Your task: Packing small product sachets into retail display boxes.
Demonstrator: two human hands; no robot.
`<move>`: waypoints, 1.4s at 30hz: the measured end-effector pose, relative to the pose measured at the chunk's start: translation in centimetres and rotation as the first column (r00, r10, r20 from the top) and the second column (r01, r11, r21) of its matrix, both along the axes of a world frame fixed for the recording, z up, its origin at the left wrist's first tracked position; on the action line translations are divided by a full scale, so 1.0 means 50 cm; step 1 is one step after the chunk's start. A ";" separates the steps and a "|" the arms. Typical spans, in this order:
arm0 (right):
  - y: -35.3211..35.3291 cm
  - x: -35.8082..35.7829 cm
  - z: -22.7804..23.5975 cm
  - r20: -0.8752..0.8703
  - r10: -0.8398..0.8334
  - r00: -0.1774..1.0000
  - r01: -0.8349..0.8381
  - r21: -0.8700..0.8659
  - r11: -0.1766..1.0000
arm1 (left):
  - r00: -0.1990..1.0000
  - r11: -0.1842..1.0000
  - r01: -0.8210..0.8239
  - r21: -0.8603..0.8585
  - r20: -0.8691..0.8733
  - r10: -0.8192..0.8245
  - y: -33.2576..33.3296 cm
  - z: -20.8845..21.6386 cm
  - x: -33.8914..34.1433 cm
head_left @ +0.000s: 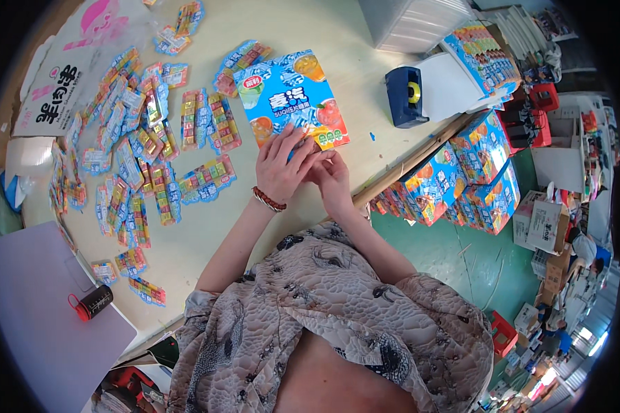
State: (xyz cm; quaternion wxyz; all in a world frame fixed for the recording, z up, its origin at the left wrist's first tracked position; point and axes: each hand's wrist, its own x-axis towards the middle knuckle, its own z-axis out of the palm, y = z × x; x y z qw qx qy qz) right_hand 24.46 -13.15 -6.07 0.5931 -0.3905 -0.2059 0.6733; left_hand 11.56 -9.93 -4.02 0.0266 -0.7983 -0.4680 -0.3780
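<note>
A blue candy box (pixel 289 96) with fruit pictures lies on the table in front of me, printed face up and slightly turned. My left hand (pixel 279 165), with a braided bracelet at the wrist, grips its lower end, fingers over the front. Close beside it, my right hand (pixel 331 180) has its fingers bent and pinched at the same lower edge. The fingertips of both hands nearly meet there and hide part of the edge. To the left lie many blue-backed candy strips (pixel 198 118) with coloured sweets, some heaped, some single.
A dark blue tape dispenser (pixel 408 96) stands at the table's right, near white sheets (pixel 444 86) and a stack of flat printed cartons (pixel 486 62). Filled candy boxes (pixel 486 172) are stacked beyond the right edge. A black bottle (pixel 93 303) lies at the lower left.
</note>
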 end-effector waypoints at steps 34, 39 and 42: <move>-0.176 0.345 0.087 -0.149 -0.252 0.956 0.278 0.195 0.941 | 0.636 0.614 0.740 -0.273 0.580 -0.508 -0.113 0.179 0.034; -0.290 0.505 0.036 -0.015 -0.488 0.873 0.488 0.038 0.872 | 0.679 0.633 0.688 -0.354 0.623 -0.389 -0.093 0.152 0.043; -0.302 0.535 0.007 0.037 -0.582 0.812 0.575 0.117 0.810 | 0.723 0.639 0.645 -0.420 0.606 -0.331 -0.095 0.140 0.035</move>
